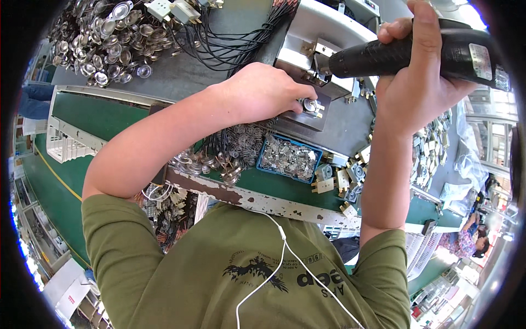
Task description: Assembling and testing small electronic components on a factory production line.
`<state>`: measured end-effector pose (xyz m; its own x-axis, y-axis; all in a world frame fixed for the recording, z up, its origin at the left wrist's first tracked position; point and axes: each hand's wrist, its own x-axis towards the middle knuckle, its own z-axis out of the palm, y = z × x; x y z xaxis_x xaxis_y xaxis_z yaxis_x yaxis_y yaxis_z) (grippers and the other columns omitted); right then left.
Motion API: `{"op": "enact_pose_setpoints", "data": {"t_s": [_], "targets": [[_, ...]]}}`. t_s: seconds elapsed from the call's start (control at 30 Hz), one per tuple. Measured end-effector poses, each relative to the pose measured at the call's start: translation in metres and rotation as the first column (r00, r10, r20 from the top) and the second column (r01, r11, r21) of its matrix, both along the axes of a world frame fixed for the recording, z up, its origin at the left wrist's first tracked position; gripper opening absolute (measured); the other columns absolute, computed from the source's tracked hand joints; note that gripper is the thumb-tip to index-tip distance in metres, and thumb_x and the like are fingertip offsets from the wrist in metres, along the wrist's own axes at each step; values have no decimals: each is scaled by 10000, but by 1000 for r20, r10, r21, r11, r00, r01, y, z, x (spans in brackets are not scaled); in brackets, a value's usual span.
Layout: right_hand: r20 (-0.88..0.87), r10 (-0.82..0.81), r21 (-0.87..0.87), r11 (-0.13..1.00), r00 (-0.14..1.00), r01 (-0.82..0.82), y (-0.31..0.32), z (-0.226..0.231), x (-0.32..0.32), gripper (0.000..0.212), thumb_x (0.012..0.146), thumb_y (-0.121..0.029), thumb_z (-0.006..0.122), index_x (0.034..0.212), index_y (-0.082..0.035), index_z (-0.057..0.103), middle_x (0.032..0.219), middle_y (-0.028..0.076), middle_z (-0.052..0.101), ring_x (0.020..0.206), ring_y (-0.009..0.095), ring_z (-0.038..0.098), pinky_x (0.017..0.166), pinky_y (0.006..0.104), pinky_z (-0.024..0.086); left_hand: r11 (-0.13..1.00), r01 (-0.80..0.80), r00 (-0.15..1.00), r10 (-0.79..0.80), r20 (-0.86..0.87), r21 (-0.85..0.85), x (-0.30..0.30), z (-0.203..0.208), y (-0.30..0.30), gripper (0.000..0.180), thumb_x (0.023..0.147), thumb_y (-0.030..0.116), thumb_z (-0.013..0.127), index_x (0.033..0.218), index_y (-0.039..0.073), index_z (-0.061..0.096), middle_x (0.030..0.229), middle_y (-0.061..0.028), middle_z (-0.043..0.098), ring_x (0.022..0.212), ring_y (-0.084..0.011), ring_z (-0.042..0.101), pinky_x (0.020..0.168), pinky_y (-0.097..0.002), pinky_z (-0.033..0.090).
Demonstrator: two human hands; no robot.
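My left hand [262,90] reaches over the bench with its fingers closed on a small round metal part [310,106]. That part rests on a dark metal block [307,122], and my fingertips hide some of it. In my right hand [419,88] is a black electric screwdriver [378,57], lying level across the palm with its nose toward the left. The nose is beside a metal fixture [327,49] that stands just beyond the block. Whether the screwdriver's tip touches anything there, I cannot tell.
A heap of round metal cups [107,46] fills the far left, beside black wires [230,46]. Closer in stand a blue tray [290,159] of small metal pieces and several cream-coloured connectors [342,178]. More connectors [427,148] lie right of my forearm. A worn bench edge [246,197] runs before me.
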<state>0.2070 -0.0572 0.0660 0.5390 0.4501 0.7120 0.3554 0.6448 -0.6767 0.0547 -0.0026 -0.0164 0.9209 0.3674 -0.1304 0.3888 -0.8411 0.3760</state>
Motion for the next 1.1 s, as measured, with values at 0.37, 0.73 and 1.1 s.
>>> {"op": "enact_pose_setpoints", "data": {"t_s": [0.37,0.73,1.1], "targets": [[83,-71,8,997,994,70,-1,-2,-18,193,980,-62,710,1092,3,567,791,74,645,562,129,601,521,270,502,1000,9,1000,-10,27,16,-1,-4,-1,313,970,326,658,1265,224,675,896,-111,737,892,-316,733,765,-454,574],[153,-137,-59,987,979,147,-3,-3,-23,294,977,-25,698,1192,-11,498,840,92,664,576,131,619,518,261,503,999,20,997,-23,79,34,-2,-11,-1,284,974,319,656,1235,210,678,880,-103,741,871,-317,735,743,-457,577],[204,-47,-191,978,978,86,-6,2,-20,332,975,-11,693,1222,-21,472,846,96,668,582,133,627,516,257,502,999,13,997,-16,78,39,-2,-12,0,287,955,293,664,1235,241,698,911,-66,754,900,-287,739,763,-434,577]]}}
